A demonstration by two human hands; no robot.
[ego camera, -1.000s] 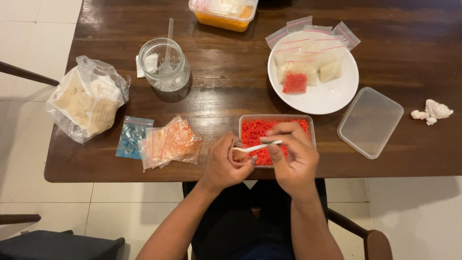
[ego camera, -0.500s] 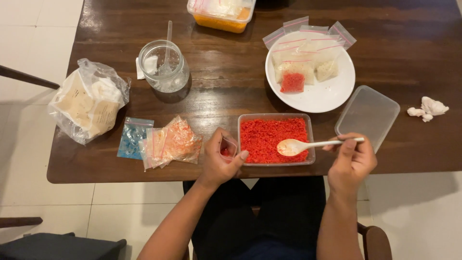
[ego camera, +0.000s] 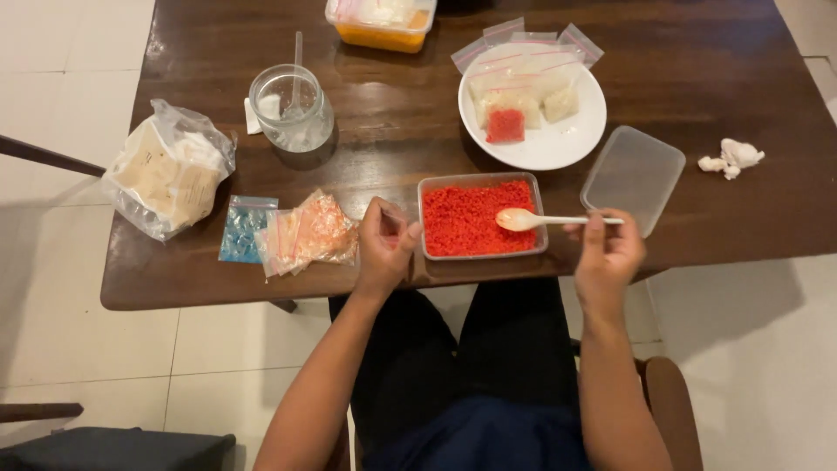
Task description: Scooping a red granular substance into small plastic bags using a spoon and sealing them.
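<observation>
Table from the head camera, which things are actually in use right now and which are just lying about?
In use:
- left hand pinching a small clear bag
- right hand holding a white spoon
- tub of red granules, under the spoon's bowl

Lying about:
- tub lid
- white plate of filled bags
- glass jar
- pile of empty bags
- crumpled tissue

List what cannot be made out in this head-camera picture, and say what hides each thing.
- Small bag in the left hand: the fingers cover nearly all of it in the head view.
- Orange-filled tub: cut off by the top edge.
- Contents of the white bags on the plate: too small to tell.
- Bowl of the white spoon, held by the right hand: too small to tell whether it holds any of the red grains.
</observation>
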